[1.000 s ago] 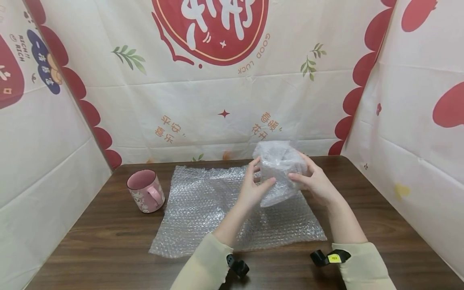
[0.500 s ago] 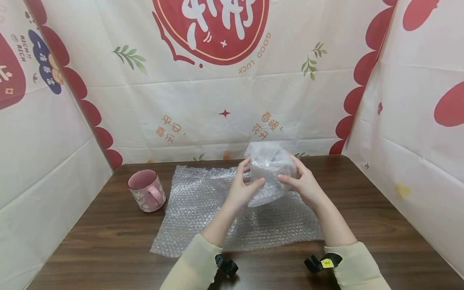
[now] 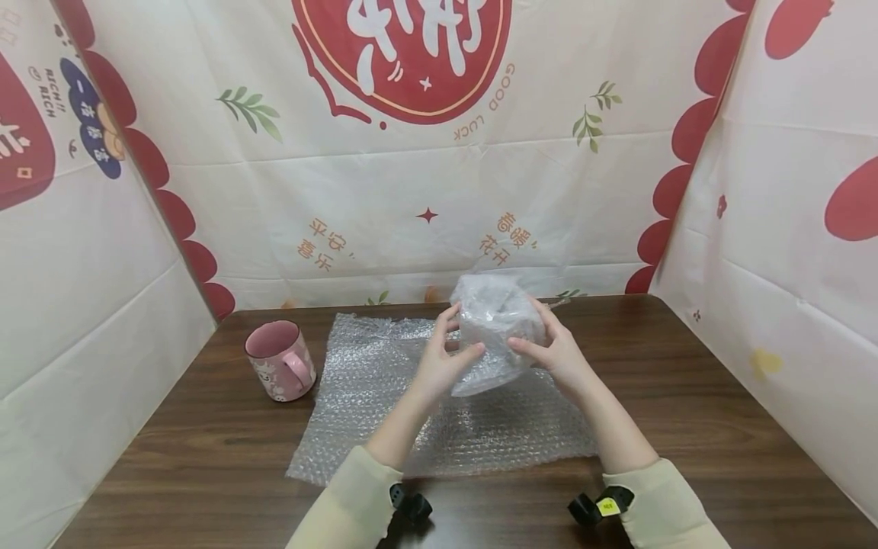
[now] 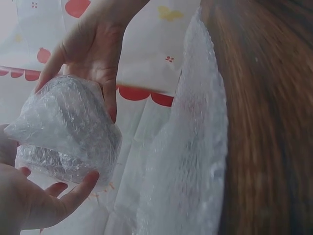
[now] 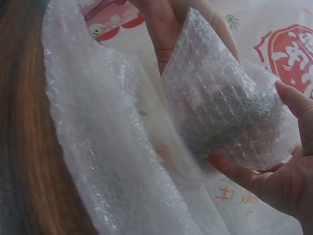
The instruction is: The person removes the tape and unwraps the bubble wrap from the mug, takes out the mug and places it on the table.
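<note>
You are shifting the clear, lumpy bubble-wrap bundle [image 3: 497, 324] leftward, left hand [image 3: 439, 361] and right hand [image 3: 562, 355] holding it, ideally squeezing lightly.

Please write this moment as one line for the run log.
left hand and right hand: hold bubble-wrapped bundle in air | bubble-wrap sheet: spread on table | pink mug: upright, beside sheet

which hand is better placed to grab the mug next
Probably the left hand: it is nearer the mug, whose handle points roughly its way. The right hand, also holding the bubble-wrapped bundle, is farther away.
</note>
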The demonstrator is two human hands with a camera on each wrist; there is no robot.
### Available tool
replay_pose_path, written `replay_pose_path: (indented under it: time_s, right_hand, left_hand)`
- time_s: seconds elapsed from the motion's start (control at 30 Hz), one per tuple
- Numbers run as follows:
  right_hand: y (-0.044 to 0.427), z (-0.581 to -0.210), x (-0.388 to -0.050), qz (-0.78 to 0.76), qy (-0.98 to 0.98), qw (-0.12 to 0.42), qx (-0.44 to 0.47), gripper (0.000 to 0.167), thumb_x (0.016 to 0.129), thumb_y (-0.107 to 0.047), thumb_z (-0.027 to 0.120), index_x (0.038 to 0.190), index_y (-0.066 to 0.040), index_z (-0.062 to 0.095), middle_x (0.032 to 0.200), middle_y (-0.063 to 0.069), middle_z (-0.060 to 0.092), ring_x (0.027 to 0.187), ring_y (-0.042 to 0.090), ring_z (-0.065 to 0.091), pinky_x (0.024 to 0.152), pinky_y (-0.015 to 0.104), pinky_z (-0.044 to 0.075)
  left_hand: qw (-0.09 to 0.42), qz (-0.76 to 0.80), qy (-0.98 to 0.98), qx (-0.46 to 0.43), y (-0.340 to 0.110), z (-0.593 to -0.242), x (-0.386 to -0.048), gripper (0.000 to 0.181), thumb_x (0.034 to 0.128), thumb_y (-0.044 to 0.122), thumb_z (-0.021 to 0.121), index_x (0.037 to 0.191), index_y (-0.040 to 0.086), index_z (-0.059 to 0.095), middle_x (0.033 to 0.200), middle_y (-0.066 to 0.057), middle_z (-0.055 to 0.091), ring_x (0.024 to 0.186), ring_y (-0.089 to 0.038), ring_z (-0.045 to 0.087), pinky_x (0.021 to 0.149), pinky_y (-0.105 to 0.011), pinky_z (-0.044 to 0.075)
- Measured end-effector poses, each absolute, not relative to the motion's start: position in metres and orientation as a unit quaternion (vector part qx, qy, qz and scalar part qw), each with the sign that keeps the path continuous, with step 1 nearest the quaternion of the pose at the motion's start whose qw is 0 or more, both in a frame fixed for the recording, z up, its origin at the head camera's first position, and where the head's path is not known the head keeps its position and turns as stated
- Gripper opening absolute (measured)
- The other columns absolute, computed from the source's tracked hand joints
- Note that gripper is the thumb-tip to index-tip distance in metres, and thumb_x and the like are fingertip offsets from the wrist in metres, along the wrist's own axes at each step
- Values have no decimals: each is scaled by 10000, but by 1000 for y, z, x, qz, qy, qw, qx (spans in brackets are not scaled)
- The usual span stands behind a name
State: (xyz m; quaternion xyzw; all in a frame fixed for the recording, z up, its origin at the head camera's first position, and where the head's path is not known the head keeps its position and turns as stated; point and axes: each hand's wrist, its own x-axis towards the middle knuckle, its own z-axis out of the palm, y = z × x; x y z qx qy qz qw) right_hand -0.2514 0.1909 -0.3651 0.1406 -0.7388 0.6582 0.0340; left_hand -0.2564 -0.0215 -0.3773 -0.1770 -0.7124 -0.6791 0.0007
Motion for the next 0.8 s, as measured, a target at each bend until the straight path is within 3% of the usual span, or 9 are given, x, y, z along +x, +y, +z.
replay_pose_path:
  time_s: [0.27, 0.4, 0.57, 0.8]
  right_hand:
    - [185, -373, -254, 656, -738, 42, 152, 791, 881, -112, 695, 1525, -238, 254, 1418, 158, 291, 1095, 361, 496, 753, 440, 550]
    - [184, -378, -257, 654, -739, 42, 154, 787, 887, -106, 687, 1527, -224, 245, 1397, 191, 335, 1077, 345, 515, 759, 430, 550]
    - [184, -382, -259, 642, -751, 44, 148, 801, 879, -143, 705, 1528, -224, 242, 1378, 224, 378, 1093, 387, 512, 760, 441, 549]
    - [183, -392, -263, 628, -762, 46, 148, 802, 885, -149, 700, 1531, -226, 230, 1445, 194, 335, 1149, 415, 472, 802, 428, 529]
  left_hand:
    - [-6, -690, -700, -182, -27, -378, -259, 763, 859, 133, 711, 1483, 310, 309, 1378, -120, 405, 1108, -331, 532, 818, -403, 536]
    - [-2, -689, -703, -174, -26, -386, -265, 767, 845, 124, 721, 1475, 319, 328, 1370, -106, 428, 1101, -330, 532, 805, -400, 539]
    - [-9, -692, -701, -169, -27, -384, -263, 762, 847, 72, 701, 1489, 224, 319, 1371, -155, 419, 1106, -370, 523, 814, -417, 536]
    - [-19, -683, -711, -163, -30, -371, -251, 727, 851, 23, 674, 1480, 149, 333, 1364, -203, 423, 1113, -381, 529, 822, -421, 534]
